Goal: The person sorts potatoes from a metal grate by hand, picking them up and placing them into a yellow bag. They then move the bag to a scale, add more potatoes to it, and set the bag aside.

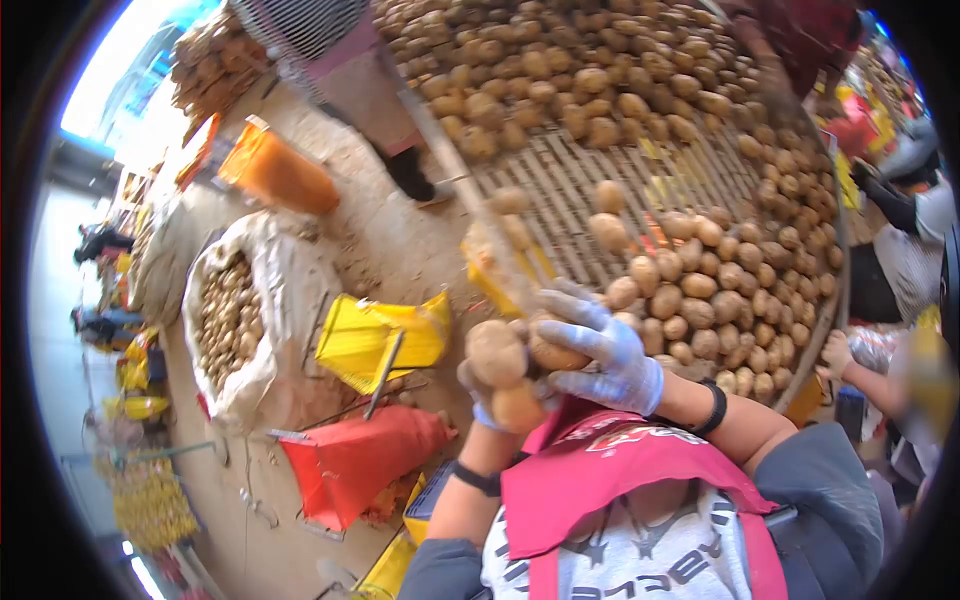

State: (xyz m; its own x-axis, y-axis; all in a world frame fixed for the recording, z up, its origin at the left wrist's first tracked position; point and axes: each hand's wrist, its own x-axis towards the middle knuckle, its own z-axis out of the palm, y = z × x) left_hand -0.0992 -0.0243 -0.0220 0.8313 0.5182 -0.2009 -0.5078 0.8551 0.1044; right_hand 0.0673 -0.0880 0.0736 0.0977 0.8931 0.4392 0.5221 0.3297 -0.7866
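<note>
Both my hands are together in front of my pink apron, at the near edge of a slatted sorting table (560, 180). My left hand (480, 400) is mostly hidden behind the potatoes (497, 353) it holds; another potato (518, 405) sits lower in the same cluster. My right hand (610, 355), in a whitish-blue glove, has its fingers curled over a brown potato (555, 348) beside them. Just right of my hands, a large heap of potatoes (700, 290) lies on the table. A few loose potatoes (608, 230) rest on the slats.
On the left are a yellow bucket-like container (385, 335), a red one (365, 460), an orange one (280, 170) and a white sack (290, 345) of small potatoes. One person (350, 90) stands across the table; other people (905, 240) are at the right.
</note>
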